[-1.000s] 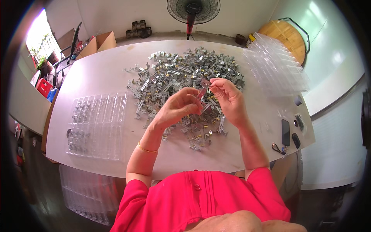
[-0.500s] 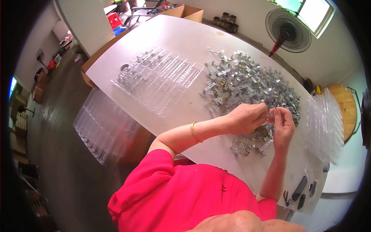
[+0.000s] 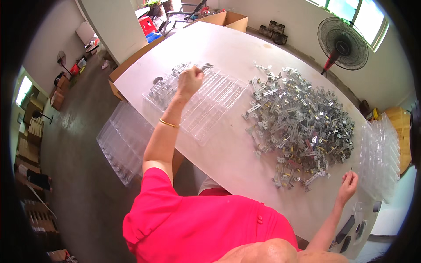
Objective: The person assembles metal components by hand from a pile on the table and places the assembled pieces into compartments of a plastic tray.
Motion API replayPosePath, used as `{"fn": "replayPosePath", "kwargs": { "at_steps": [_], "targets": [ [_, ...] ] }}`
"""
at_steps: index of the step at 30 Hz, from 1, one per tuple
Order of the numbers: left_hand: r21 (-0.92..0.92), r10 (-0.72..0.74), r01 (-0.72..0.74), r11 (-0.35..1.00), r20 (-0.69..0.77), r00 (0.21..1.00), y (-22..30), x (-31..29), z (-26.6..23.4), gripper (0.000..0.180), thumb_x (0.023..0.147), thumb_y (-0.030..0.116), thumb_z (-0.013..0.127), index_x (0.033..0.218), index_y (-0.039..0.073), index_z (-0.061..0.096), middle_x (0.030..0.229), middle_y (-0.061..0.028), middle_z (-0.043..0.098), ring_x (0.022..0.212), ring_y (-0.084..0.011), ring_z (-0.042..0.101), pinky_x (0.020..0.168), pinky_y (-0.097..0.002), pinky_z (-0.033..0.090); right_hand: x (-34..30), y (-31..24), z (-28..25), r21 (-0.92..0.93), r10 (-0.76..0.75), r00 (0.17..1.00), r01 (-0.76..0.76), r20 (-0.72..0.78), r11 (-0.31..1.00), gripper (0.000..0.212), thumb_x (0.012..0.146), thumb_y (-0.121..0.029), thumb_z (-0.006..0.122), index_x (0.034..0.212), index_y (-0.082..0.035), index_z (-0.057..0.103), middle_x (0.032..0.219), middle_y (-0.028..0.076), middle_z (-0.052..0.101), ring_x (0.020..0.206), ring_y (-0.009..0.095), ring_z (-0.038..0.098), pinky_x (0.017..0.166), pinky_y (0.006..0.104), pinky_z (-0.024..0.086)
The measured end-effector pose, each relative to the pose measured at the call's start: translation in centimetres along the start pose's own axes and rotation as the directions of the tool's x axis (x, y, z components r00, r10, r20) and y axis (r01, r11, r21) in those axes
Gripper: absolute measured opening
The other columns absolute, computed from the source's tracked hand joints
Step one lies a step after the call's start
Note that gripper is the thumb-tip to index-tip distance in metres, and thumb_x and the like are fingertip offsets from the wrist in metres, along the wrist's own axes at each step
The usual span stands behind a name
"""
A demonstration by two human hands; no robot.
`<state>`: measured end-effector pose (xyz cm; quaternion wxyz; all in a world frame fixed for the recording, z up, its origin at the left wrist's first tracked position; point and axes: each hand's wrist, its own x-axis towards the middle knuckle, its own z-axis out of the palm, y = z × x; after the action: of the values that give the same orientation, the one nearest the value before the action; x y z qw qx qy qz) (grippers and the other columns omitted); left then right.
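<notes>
Left hand (image 3: pixel 190 82) was out over the clear ribbed tray (image 3: pixel 224 90) on the white table (image 3: pixel 230 160), fingers curled in close together, not spread. A small grey piece (image 3: pixel 207 67) showed blurred just past the fingertips; couldn't tell whether they were pinching it or it lay on the tray. Grey parts (image 3: pixel 163 91) sat in the tray's far-left section, with a round dark object (image 3: pixel 158 80) next to them; the ribs nearer the pile looked bare. Right hand (image 3: pixel 349 183) was at the opposite side of the table, thumb and fingertips pinched on a thin dark rod (image 3: pixel 351 168) that stuck up from the grip. Loose metal brackets (image 3: pixel 302 122), silvery with some yellow bits, were heaped between the two hands, beyond the person's body, neither hand touching them. Stacked clear trays (image 3: pixel 379 153) stood just beside the right hand; a black phone-like slab (image 3: pixel 345 229) lay near that forearm. More clear trays (image 3: pixel 124 141) sat off the table's left edge. Fan (image 3: pixel 342 44) stood behind the far edge.
</notes>
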<state>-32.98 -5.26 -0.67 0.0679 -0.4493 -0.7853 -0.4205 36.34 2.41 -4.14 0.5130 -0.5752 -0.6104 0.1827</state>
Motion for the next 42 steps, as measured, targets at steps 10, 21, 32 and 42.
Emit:
{"fn": "replayPosePath", "kwargs": {
  "at_steps": [10, 21, 32, 42],
  "targets": [
    [0.373, -0.184, 0.1, 0.923, 0.197, 0.963, -7.0, 4.8, 1.8, 0.021, 0.082, 0.025, 0.07, 0.092, 0.007, 0.075, 0.097, -0.0174, 0.074, 0.097, -0.0336, 0.07, 0.089, -0.0433, 0.054, -4.9, 9.0, -0.5, -0.265, 0.087, 0.995, -0.094, -0.04, 0.96, 0.02, 0.104, -0.024, 0.054, 0.099, -0.006, 0.059, 0.077, 0.002, 0.06, 0.064, 0.011, 0.054, 0.061, 0.0272, 0.047],
    [0.497, -0.203, 0.067, 0.865, 0.225, 0.953, -8.8, 6.4, 4.3, 0.021, 0.08, 0.025, 0.072, 0.091, 0.008, 0.074, 0.096, -0.0175, 0.074, 0.097, -0.034, 0.07, 0.088, -0.0434, 0.054, -5.1, 8.2, -0.1, -0.351, 0.035, 0.999, -0.045, -0.036, 0.935, 0.019, 0.104, -0.024, 0.053, 0.101, -0.006, 0.059, 0.077, 0.005, 0.06, 0.068, 0.015, 0.056, 0.065, 0.0314, 0.048],
    [0.539, -0.243, 0.05, 0.841, 0.293, 0.925, -8.0, 6.0, 5.0, 0.032, 0.085, 0.031, 0.071, 0.103, 0.005, 0.075, 0.104, -0.0194, 0.073, 0.104, -0.0353, 0.069, 0.093, -0.0434, 0.054, -5.5, 7.9, -0.4, -0.397, 0.041, 0.999, -0.047, -0.025, 0.917, 0.019, 0.104, -0.023, 0.053, 0.102, -0.005, 0.058, 0.078, 0.006, 0.059, 0.069, 0.017, 0.056, 0.066, 0.0321, 0.047],
    [0.58, -0.256, 0.067, 0.812, 0.252, 0.933, -9.2, 6.4, 5.8, 0.021, 0.082, 0.021, 0.064, 0.097, 0.012, 0.075, 0.105, -0.0158, 0.073, 0.103, -0.0336, 0.069, 0.091, -0.042, 0.054, -4.9, 7.2, 0.2, -0.39, 0.05, 0.998, -0.062, -0.041, 0.919, 0.02, 0.104, -0.025, 0.054, 0.102, -0.006, 0.06, 0.077, 0.006, 0.062, 0.069, 0.017, 0.059, 0.066, 0.0324, 0.049]
  ]
}}
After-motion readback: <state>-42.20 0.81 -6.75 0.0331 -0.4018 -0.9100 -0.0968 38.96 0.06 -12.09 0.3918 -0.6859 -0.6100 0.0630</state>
